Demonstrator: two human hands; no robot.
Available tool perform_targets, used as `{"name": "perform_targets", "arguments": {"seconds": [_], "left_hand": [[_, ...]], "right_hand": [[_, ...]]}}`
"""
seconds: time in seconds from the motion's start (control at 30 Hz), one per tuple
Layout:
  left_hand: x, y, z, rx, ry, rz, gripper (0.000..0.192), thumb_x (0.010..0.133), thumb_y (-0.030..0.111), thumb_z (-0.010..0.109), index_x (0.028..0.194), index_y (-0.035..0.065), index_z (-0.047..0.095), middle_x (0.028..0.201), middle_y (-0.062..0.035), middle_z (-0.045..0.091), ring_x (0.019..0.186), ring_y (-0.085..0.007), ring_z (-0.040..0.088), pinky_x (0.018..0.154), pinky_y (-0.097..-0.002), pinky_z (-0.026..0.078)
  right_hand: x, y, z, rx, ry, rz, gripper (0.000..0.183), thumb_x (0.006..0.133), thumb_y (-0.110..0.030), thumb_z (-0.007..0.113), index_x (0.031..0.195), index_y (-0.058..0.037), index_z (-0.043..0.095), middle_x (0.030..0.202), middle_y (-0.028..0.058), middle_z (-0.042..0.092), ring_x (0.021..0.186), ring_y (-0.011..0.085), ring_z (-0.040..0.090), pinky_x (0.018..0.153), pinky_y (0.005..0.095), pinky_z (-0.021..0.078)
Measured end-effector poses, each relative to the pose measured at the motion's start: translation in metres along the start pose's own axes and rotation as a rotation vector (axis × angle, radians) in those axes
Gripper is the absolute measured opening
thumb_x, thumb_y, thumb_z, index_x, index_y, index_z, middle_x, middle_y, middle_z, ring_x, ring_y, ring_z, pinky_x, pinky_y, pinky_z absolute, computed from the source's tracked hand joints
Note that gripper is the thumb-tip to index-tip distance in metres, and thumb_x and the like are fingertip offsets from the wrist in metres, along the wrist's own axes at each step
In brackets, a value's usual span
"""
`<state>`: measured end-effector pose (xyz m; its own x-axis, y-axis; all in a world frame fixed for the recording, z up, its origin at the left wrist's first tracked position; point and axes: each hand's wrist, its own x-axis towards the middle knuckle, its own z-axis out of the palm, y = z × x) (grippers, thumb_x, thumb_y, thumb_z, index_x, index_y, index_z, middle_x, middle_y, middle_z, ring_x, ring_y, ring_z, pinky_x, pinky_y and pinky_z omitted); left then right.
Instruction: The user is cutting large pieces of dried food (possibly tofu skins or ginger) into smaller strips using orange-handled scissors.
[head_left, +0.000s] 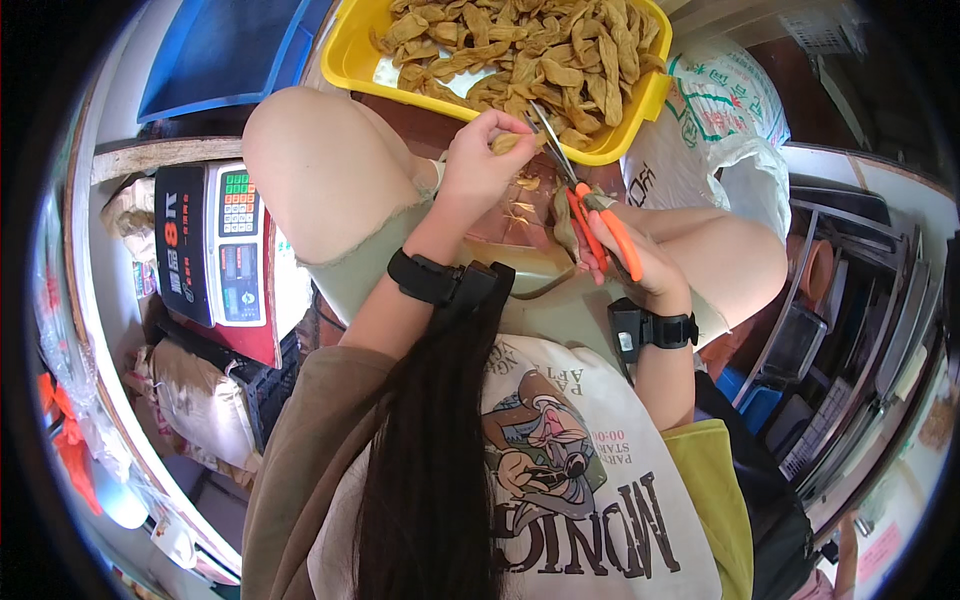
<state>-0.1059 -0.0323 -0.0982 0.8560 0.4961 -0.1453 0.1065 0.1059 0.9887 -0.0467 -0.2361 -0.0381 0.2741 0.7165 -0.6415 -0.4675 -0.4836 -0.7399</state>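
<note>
My left hand (487, 154) pinches a wrinkled, brownish-yellow preserved vegetable piece (507, 142) between thumb and fingers. Orange-handled scissors (576, 184) are in my right hand (637, 251), their blades slightly apart and pointing up beside the left fingertips. Whether the blades touch the piece is hard to tell. Beyond both hands stands a yellow plastic basin (405, 96), heaped with similar vegetable pieces (525, 45). Another brownish strip (562, 217) shows next to the right fingers; I cannot tell if they hold it. Small trimmings (519, 210) lie on the reddish floor between my legs.
White woven sacks (720, 97) stand right of the basin. At left are a digital scale (240, 247), its box (182, 244) and a blue tub (217, 60). A metal rack (862, 300) holds containers at right. Another person's arm (846, 555) shows at lower right.
</note>
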Motion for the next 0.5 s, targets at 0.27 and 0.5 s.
{"name": "perform_targets", "arguments": {"seconds": [0.27, 0.5], "left_hand": [[-0.005, -0.003, -0.012, 0.361, -0.001, -0.076, 0.010, 0.076, 0.009, 0.061, 0.079, 0.0004, 0.057, 0.074, -0.0049, 0.061, 0.070, -0.0086, 0.057, 0.066, -0.0213, 0.045], [-0.003, 0.007, -0.013, 0.181, -0.076, -0.311, 0.016, 0.072, 0.016, 0.062, 0.075, 0.0004, 0.059, 0.071, -0.0078, 0.062, 0.062, -0.0135, 0.060, 0.063, -0.0259, 0.047]], "right_hand": [[0.000, -0.001, -0.001, -0.110, -0.025, 0.110, 0.050, 0.085, -0.052, 0.048, 0.068, -0.0047, 0.049, 0.049, -0.0005, 0.044, 0.036, 0.0092, 0.043, 0.037, 0.0205, 0.0341], [0.011, 0.021, -0.008, -0.287, 0.023, 0.290, 0.064, 0.073, -0.066, 0.054, 0.056, -0.0046, 0.047, 0.047, 0.0018, 0.047, 0.037, 0.0127, 0.050, 0.037, 0.0234, 0.0408]]}}
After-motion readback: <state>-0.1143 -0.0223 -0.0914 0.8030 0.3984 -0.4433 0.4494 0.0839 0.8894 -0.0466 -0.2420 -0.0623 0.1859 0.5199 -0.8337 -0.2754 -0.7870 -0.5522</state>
